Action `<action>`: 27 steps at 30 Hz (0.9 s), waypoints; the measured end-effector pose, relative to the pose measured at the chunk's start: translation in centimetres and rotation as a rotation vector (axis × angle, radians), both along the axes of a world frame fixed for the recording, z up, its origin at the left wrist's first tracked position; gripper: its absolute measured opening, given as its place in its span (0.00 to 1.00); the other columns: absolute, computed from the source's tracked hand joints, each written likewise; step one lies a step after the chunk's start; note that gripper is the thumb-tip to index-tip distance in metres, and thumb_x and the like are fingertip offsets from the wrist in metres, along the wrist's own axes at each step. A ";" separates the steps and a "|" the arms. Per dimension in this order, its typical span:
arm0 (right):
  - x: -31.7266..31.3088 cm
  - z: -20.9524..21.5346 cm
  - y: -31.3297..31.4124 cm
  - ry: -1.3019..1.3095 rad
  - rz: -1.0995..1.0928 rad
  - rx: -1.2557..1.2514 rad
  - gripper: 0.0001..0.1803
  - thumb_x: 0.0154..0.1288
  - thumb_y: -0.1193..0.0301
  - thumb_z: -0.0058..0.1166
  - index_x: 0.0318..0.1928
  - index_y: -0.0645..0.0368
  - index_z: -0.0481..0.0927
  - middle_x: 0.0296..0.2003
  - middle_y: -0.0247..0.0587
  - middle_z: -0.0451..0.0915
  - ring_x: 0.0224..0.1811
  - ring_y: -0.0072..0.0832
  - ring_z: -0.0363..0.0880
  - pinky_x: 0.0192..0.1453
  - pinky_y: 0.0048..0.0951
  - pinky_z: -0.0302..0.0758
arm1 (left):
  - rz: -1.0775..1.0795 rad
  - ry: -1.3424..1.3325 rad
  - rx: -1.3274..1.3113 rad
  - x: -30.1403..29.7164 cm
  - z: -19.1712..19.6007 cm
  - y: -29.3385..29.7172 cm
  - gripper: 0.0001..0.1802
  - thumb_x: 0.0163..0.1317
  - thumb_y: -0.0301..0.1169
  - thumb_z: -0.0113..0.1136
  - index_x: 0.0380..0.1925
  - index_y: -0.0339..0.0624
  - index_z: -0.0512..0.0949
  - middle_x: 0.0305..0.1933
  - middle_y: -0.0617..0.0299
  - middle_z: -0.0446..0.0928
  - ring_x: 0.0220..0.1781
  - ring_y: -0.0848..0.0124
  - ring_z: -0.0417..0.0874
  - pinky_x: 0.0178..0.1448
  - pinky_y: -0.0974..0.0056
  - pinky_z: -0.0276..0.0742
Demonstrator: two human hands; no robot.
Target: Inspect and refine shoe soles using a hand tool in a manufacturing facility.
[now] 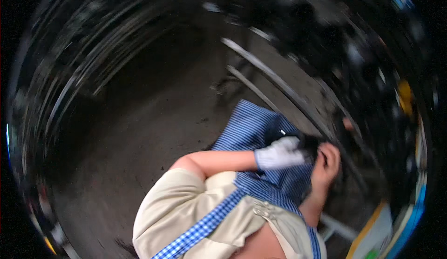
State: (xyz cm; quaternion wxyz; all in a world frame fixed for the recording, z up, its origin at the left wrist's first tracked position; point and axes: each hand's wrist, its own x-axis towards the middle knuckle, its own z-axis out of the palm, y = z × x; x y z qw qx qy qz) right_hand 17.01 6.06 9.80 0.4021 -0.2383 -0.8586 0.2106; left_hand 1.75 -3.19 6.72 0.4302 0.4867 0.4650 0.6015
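Observation:
In front of my lap, over a blue striped apron [242,128], both my hands meet at a dark black object [308,142]. Its kind is blurred beyond telling. My left hand [281,154], in a white knitted glove, closes on the object's left side. On the right side, my bare right hand [327,163] has its fingers curled round the object's edge. Part of the black object is hidden by the fingers and by motion blur.
Long grey metal bars [272,75] run slantwise beyond my lap to the right. Dark, blurred items [302,24] crowd the far right. A white panel with a yellow edge [375,231] stands at the lower right. Dark grey floor [135,119] spreads to the left.

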 end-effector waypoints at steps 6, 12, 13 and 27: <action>-0.1 -0.4 -2.2 0.117 -0.115 0.044 0.10 0.56 0.81 0.58 0.39 0.59 0.77 0.39 0.43 0.79 0.39 0.38 0.81 0.40 0.31 0.78 | -0.164 -0.286 -0.287 0.3 0.5 0.0 0.15 0.65 0.30 0.52 0.50 0.37 0.75 0.46 0.61 0.77 0.47 0.76 0.75 0.54 0.69 0.70; 2.9 -1.3 -4.4 0.295 -0.271 0.142 0.10 0.57 0.81 0.57 0.41 0.59 0.76 0.36 0.44 0.80 0.35 0.36 0.82 0.36 0.29 0.79 | -0.246 0.042 -0.102 2.5 -0.1 0.7 0.13 0.62 0.28 0.55 0.46 0.38 0.75 0.42 0.58 0.78 0.42 0.69 0.78 0.47 0.65 0.74; 3.2 -1.1 -5.0 0.277 -0.326 0.163 0.10 0.58 0.81 0.56 0.41 0.59 0.76 0.35 0.44 0.81 0.34 0.35 0.82 0.36 0.29 0.79 | -0.281 0.040 -0.103 3.1 0.2 0.8 0.13 0.62 0.28 0.55 0.46 0.38 0.75 0.42 0.58 0.78 0.42 0.69 0.78 0.47 0.65 0.74; 7.9 -1.4 -9.5 0.560 -0.199 -0.823 0.06 0.68 0.72 0.50 0.38 0.62 0.75 0.27 0.35 0.75 0.20 0.14 0.66 0.23 0.15 0.62 | -0.159 0.322 0.212 5.9 -1.4 -0.5 0.10 0.58 0.28 0.58 0.40 0.41 0.78 0.36 0.54 0.79 0.37 0.56 0.80 0.42 0.61 0.75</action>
